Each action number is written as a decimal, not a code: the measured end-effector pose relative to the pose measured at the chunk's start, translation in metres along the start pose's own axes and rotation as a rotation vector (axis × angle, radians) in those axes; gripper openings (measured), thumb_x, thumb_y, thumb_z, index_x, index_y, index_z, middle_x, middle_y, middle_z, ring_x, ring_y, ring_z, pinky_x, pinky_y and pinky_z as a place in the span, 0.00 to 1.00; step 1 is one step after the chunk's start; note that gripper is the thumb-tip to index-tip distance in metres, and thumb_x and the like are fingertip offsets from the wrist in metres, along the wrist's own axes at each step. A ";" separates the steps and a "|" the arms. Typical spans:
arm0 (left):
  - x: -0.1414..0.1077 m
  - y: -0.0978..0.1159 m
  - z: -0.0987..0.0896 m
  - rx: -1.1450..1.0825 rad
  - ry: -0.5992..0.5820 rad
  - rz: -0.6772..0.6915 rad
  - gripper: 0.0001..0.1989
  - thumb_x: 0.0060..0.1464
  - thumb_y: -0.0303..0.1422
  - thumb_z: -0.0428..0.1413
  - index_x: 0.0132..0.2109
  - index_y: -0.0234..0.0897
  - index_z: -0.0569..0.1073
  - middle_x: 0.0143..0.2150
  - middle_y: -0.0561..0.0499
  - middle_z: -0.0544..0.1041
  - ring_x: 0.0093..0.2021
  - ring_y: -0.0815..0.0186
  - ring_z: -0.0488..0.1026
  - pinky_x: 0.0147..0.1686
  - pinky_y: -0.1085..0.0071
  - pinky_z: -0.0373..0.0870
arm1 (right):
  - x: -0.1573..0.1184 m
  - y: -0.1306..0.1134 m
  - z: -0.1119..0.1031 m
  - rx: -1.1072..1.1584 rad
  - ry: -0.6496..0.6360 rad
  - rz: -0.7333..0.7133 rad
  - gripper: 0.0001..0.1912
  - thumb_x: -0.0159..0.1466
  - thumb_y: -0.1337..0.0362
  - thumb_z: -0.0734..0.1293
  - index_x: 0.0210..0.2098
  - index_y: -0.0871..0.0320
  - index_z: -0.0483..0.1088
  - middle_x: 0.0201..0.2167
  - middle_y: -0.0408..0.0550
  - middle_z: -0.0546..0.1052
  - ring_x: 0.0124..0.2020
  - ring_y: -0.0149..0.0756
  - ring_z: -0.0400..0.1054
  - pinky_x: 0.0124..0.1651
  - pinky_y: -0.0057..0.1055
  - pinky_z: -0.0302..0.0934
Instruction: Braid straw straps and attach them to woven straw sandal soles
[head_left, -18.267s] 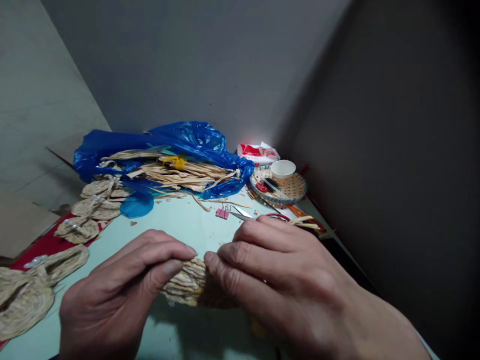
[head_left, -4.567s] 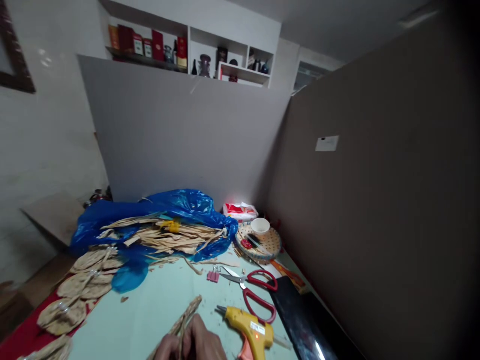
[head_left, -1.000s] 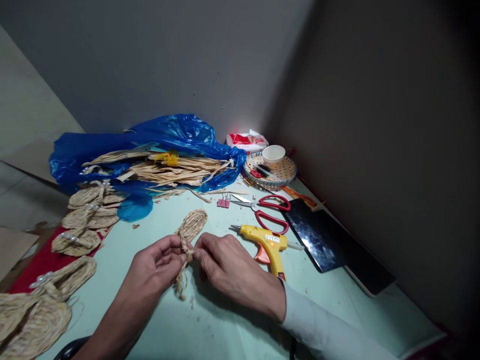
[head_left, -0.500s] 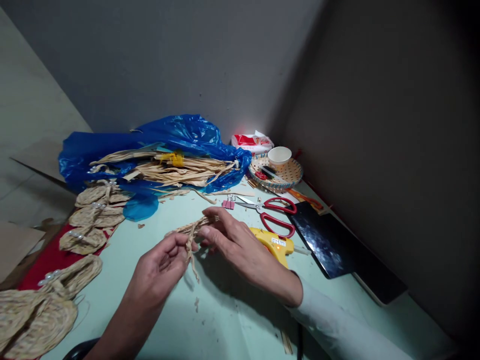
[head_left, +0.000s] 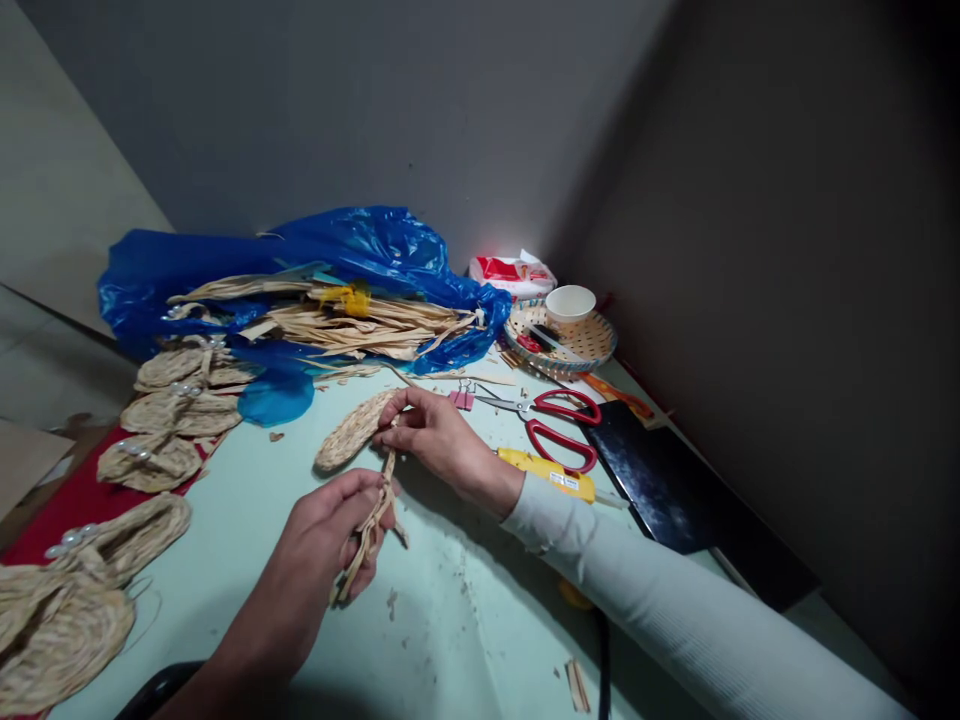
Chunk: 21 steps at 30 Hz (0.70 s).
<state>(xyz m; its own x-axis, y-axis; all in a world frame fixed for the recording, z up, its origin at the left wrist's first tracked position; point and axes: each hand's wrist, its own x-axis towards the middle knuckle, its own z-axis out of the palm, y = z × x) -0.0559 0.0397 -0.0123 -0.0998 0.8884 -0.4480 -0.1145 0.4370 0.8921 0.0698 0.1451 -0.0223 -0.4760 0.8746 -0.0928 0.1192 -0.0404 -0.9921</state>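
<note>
An oval woven straw sole (head_left: 351,432) is tilted over the pale green table, its flat face showing. My right hand (head_left: 431,430) pinches the sole's right end between thumb and fingers. From that end a straw braid (head_left: 389,468) runs down into my left hand (head_left: 330,540), whose fingers are closed around it. Loose straw strands (head_left: 367,540) hang out below the left fingers. Just right of my right hand lies a yellow glue gun (head_left: 551,474), partly covered by the sleeve. Beyond it are red-handled scissors (head_left: 559,405) with open blades.
Finished straw slippers (head_left: 150,535) with pearl beads line the left side on red cloth (head_left: 56,510). At the back are a blue plastic bag (head_left: 360,240) with straw bundles, a woven basket (head_left: 600,345) and a white bowl (head_left: 571,301). A dark tablet (head_left: 652,490) lies right.
The sole has turned so its flat face shows. My right hand has moved up and left to the sole's end. My left hand has slid down the braid, and loose strands now show below it.
</note>
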 end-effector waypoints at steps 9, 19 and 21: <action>0.002 0.010 0.007 -0.036 0.043 -0.141 0.19 0.38 0.45 0.69 0.30 0.39 0.72 0.20 0.60 0.64 0.18 0.76 0.58 0.18 0.80 0.54 | -0.007 -0.012 -0.001 -0.195 -0.108 -0.031 0.08 0.64 0.74 0.66 0.39 0.55 0.66 0.28 0.39 0.74 0.31 0.32 0.70 0.37 0.28 0.63; -0.001 0.004 0.010 0.028 0.063 -0.063 0.15 0.42 0.43 0.68 0.30 0.38 0.74 0.21 0.60 0.65 0.21 0.75 0.56 0.21 0.82 0.52 | -0.093 -0.038 -0.009 -0.500 -0.029 0.032 0.07 0.69 0.62 0.66 0.34 0.56 0.69 0.26 0.40 0.72 0.29 0.32 0.64 0.32 0.28 0.51; -0.002 0.005 0.013 0.052 0.082 -0.056 0.14 0.45 0.43 0.66 0.31 0.39 0.75 0.24 0.57 0.70 0.26 0.72 0.62 0.24 0.82 0.57 | -0.098 -0.029 -0.005 -0.416 -0.057 0.083 0.05 0.68 0.63 0.67 0.36 0.57 0.69 0.27 0.40 0.73 0.30 0.31 0.65 0.31 0.27 0.53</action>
<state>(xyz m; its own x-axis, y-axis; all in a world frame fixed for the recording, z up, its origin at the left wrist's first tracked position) -0.0434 0.0419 -0.0067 -0.1757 0.8488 -0.4987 -0.0706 0.4944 0.8664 0.1172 0.0633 0.0162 -0.4963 0.8477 -0.1872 0.4952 0.0993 -0.8631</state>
